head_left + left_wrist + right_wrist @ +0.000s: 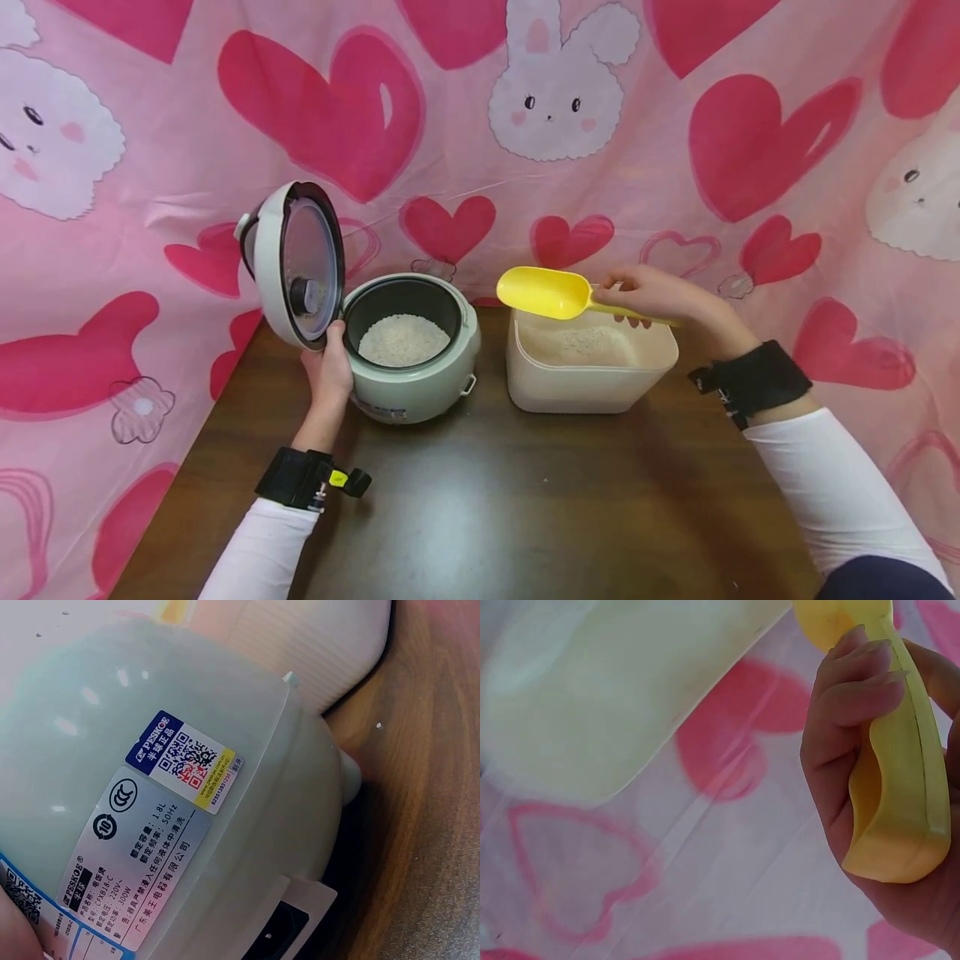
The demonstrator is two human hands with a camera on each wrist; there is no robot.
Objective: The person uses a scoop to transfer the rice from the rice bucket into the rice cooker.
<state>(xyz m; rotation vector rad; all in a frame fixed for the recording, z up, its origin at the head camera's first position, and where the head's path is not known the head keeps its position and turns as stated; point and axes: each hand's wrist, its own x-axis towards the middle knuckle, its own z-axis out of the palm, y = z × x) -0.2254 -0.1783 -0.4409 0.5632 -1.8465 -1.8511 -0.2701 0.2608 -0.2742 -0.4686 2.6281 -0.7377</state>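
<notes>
A pale green rice cooker point(408, 392) stands with its lid point(303, 262) raised on the left and a mound of white rice point(403, 340) in its dark pot. My left hand point(330, 371) grips the cooker's left side by the lid's base, thumb up at the rim and fingers hidden behind. Part of that hand point(16, 930) shows beside the cooker's labels point(135, 855) in the left wrist view. Over a cream bin point(592, 387), my right hand point(645, 293) holds a yellow scoop point(543, 292) by its handle point(911, 787). The scoop's bowl points left, with no rice visible inside.
Pale grain point(588, 342) lies in the cream bin, just right of the cooker. Both stand toward the back of a dark wooden table point(480, 500). A pink cloth point(450, 158) printed with hearts and rabbits hangs close behind them.
</notes>
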